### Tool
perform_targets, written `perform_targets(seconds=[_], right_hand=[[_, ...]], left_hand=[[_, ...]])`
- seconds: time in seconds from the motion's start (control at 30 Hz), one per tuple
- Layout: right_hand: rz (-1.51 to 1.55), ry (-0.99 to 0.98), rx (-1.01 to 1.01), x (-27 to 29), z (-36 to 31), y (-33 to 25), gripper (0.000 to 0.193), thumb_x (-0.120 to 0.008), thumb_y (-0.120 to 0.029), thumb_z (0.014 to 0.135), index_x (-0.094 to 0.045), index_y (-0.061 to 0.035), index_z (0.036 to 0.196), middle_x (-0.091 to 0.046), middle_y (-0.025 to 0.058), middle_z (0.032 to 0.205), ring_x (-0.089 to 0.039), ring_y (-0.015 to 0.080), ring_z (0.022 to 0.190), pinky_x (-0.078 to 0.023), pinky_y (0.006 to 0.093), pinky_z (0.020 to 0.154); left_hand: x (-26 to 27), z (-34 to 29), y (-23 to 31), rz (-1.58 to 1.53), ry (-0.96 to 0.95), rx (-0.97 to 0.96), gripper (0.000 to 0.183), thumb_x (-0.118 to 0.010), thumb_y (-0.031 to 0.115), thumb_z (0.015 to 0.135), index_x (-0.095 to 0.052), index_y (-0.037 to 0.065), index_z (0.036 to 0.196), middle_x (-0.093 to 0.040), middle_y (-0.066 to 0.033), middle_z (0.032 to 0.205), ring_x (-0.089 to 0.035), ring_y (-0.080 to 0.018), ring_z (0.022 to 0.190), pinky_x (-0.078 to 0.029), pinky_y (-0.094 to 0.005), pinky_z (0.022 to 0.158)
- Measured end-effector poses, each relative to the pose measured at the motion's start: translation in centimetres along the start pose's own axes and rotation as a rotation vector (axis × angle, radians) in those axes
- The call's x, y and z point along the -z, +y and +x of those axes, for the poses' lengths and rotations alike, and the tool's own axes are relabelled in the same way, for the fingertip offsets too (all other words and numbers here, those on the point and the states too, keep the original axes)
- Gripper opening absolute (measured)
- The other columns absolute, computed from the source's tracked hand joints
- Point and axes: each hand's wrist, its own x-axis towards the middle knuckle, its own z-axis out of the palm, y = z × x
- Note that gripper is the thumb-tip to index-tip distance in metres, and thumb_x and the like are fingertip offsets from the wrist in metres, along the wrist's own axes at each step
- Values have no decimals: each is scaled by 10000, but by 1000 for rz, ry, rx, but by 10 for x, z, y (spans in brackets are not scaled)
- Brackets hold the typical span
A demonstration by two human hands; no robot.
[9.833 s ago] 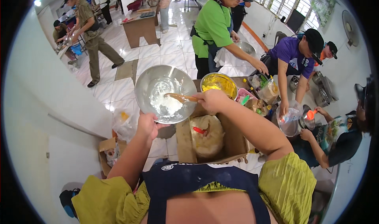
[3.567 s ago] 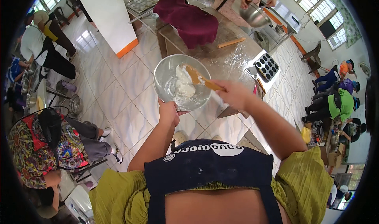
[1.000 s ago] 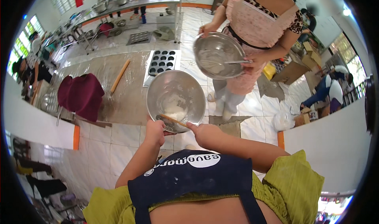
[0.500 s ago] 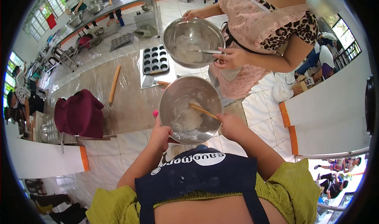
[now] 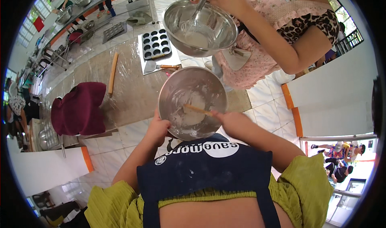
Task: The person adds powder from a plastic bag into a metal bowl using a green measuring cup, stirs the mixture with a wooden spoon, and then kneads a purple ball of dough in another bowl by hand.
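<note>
Close to my apron is a steel mixing bowl, tipped so its inside shows. My left hand grips its rim on the near left side. In the bowl lies a pale, sticky dough or batter, with smears up the walls. My right hand is closed around a wooden spoon, whose far end rests in the mixture. Just beyond, a co-worker holds a second steel bowl and a whisk standing in its whitish contents.
A plastic-covered table carries a muffin tin on a white board, a wooden-handled spatula, a rolling pin and a maroon cloth draped over something. The co-worker in a pink apron stands at the front right.
My right hand has moved the wooden spoon left and inward within the bowl. The co-worker's hand has risen, and the whisk now stands more upright.
</note>
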Motion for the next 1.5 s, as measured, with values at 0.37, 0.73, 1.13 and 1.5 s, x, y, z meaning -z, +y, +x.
perform_targets(seconds=[0.37,0.73,1.13,1.5], right_hand=[[-9,69,175,-12,13,-26,498,-509,-68,828,-481,-115,1323,-622,179,881,-634,338,810,-507,435,707],[-239,80,232,26,34,-20,546,-584,-65,787,-524,-195,1314,-606,84,1082,-619,286,955,-510,387,798],[-494,17,375,37,21,-6,413,-525,-109,862,-564,-235,1253,-601,39,1048,-620,228,944,-513,358,760],[-186,-10,-49,-12,-1,7,433,-446,-95,906,-477,-164,1332,-618,122,1012,-618,312,960,-511,416,796]], left_hand=[[26,11,15,73,-176,74,827,-424,-118,650,-275,171,1410,-496,-168,1189,-620,-349,910,-603,-481,579],[18,14,47,366,-272,50,765,-493,-65,643,-331,66,1379,-563,-195,1102,-650,-341,815,-606,-429,558],[25,19,24,412,-272,144,880,-491,-30,663,-191,183,1463,-518,-181,1206,-649,-327,846,-595,-461,558],[16,-9,15,162,-149,68,778,-450,-68,658,-310,108,1403,-562,-174,1114,-654,-342,856,-603,-479,647]])
